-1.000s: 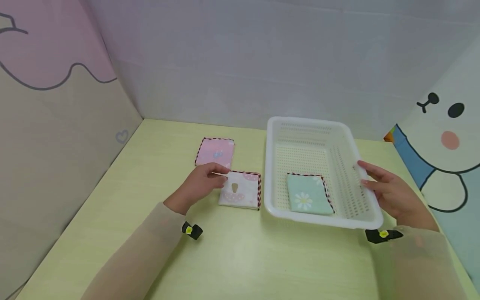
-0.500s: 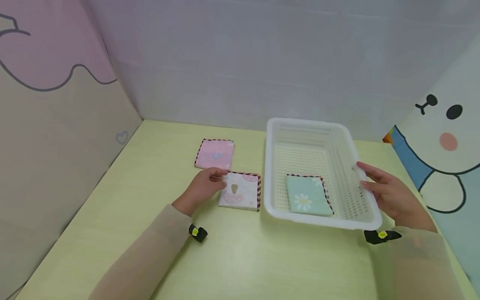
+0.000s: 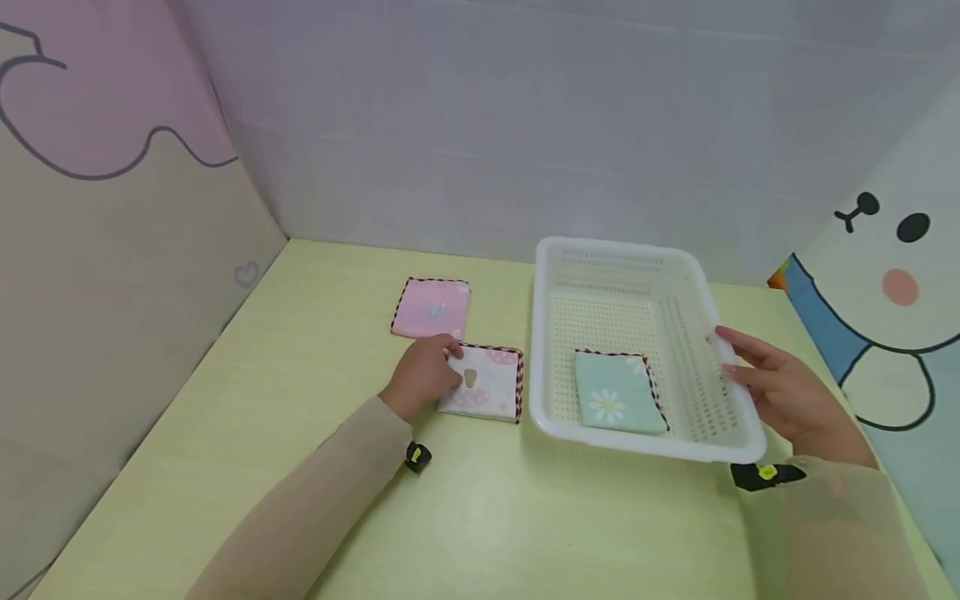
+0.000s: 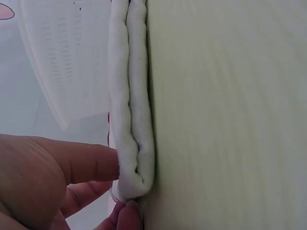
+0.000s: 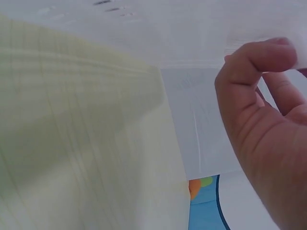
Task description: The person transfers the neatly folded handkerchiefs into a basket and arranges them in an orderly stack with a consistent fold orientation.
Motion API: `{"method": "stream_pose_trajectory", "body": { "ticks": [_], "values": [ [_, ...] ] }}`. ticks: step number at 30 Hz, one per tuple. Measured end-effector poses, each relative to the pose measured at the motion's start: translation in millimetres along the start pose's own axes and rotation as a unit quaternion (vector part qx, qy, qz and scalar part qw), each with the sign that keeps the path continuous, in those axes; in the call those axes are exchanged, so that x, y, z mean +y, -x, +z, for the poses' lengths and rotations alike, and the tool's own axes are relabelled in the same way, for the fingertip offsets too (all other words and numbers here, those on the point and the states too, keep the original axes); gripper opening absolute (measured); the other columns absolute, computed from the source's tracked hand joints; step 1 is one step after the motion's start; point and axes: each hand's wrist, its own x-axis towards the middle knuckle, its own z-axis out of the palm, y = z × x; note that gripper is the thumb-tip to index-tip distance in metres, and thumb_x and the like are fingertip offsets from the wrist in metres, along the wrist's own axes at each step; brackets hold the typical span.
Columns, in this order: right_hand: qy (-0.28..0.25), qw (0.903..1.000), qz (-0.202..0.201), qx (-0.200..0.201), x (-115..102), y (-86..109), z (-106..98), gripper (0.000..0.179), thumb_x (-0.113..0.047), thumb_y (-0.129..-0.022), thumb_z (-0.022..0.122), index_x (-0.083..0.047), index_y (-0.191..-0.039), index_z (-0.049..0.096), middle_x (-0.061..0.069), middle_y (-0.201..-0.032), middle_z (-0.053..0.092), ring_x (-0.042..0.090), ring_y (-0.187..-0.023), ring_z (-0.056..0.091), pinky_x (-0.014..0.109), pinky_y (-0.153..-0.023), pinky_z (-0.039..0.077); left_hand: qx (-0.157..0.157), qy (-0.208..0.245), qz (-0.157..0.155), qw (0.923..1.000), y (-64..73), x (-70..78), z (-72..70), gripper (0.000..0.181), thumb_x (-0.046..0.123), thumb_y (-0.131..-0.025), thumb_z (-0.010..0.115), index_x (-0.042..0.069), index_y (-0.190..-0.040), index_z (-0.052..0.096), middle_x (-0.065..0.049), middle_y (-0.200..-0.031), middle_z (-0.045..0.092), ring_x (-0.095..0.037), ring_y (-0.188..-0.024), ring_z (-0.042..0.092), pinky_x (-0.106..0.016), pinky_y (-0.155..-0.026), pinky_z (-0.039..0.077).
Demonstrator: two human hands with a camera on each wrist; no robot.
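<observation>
Left hand (image 3: 422, 377) first, pink folded cloth (image 3: 431, 308) lying just beyond; white folded cloth (image 3: 489, 387), flat on table (image 3: 480, 508), is pinched at left edge between thumb and fingers. Next, green folded cloth (image 3: 621, 396) is held inside white basket (image 3: 603, 321), near end; basket's right rim is clamped in right hand (image 3: 795, 400).

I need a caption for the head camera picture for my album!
Left hand on the white cloth, right hand holding the basket with the green cloth inside.

The basket (image 3: 603, 321) is smooth, faintly glossy plastic, the white cloth (image 3: 491, 385) matt fabric, the tabletop (image 3: 525, 517) perhaps wood.
</observation>
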Motion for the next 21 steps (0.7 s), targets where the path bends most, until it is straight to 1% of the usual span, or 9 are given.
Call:
{"method": "stream_pose_trajectory", "body": {
  "ticks": [3, 6, 10, 13, 16, 21],
  "values": [
    [-0.004, 1.0, 0.0, -0.002, -0.2, 0.2, -0.1, 0.07, -0.007, -0.101, 0.066, -0.024, -0.162, 0.036, -0.008, -0.141, 0.048, 0.014, -0.105, 0.067, 0.037, -0.082, 0.061, -0.001, -0.019, -0.014, 0.9997, -2.0, 3.4, 1.8, 0.03, -0.002, -0.082, 0.07, 0.014, -0.107, 0.068, -0.006, -0.107, 0.065, -0.026, -0.09, 0.056, -0.035, -0.073, 0.047],
    [-0.01, 0.9999, -0.001, -0.008, -0.1, 1.0, -1.3, 0.069, -0.007, -0.103, 0.064, -0.023, -0.162, 0.035, -0.009, -0.139, 0.049, 0.013, -0.104, 0.067, 0.035, -0.082, 0.06, 0.0, -0.017, -0.026, 0.9995, -2.7, 7.4, 2.3, 0.031, -0.004, -0.083, 0.065, 0.015, -0.108, 0.066, -0.006, -0.109, 0.064, -0.026, -0.091, 0.056, -0.035, -0.074, 0.046],
    [-0.022, 0.9996, -0.003, -0.016, 0.3, 1.9, -2.9, 0.066, -0.006, -0.104, 0.061, -0.023, -0.163, 0.034, -0.01, -0.137, 0.052, 0.012, -0.104, 0.067, 0.034, -0.081, 0.06, 0.008, 0.002, -0.031, 0.9995, -1.3, 14.1, 1.8, 0.033, -0.007, -0.084, 0.06, 0.014, -0.109, 0.065, -0.006, -0.107, 0.062, -0.026, -0.087, 0.056, -0.035, -0.07, 0.045],
    [-0.022, 0.9996, -0.003, -0.016, 0.4, 1.9, -2.5, 0.066, -0.007, -0.104, 0.061, -0.023, -0.163, 0.034, -0.01, -0.137, 0.052, 0.012, -0.104, 0.067, 0.034, -0.081, 0.06, 0.012, 0.025, -0.037, 0.9989, -0.2, 16.5, 1.8, 0.031, -0.007, -0.087, 0.06, 0.014, -0.109, 0.065, -0.007, -0.103, 0.06, -0.026, -0.086, 0.055, -0.034, -0.068, 0.044],
    [-0.01, 0.9999, 0.0, -0.014, 0.7, 1.3, -1.5, 0.067, -0.01, -0.104, 0.062, -0.023, -0.163, 0.033, -0.009, -0.138, 0.05, 0.012, -0.104, 0.067, 0.034, -0.082, 0.06, 0.011, 0.046, -0.04, 0.9981, -0.8, 14.6, 2.2, 0.029, -0.007, -0.089, 0.061, 0.013, -0.111, 0.064, -0.008, -0.101, 0.058, -0.026, -0.087, 0.054, -0.034, -0.069, 0.044],
    [-0.006, 0.9998, -0.005, -0.016, 1.8, -0.1, -1.4, 0.067, -0.01, -0.105, 0.061, -0.023, -0.163, 0.032, -0.011, -0.137, 0.052, 0.01, -0.103, 0.067, 0.033, -0.081, 0.06, -0.008, 0.074, -0.037, 0.9965, -1.5, 8.2, -0.6, 0.028, -0.001, -0.093, 0.063, 0.014, -0.116, 0.065, -0.01, -0.11, 0.06, -0.027, -0.094, 0.055, -0.034, -0.072, 0.046]
  ]
}}
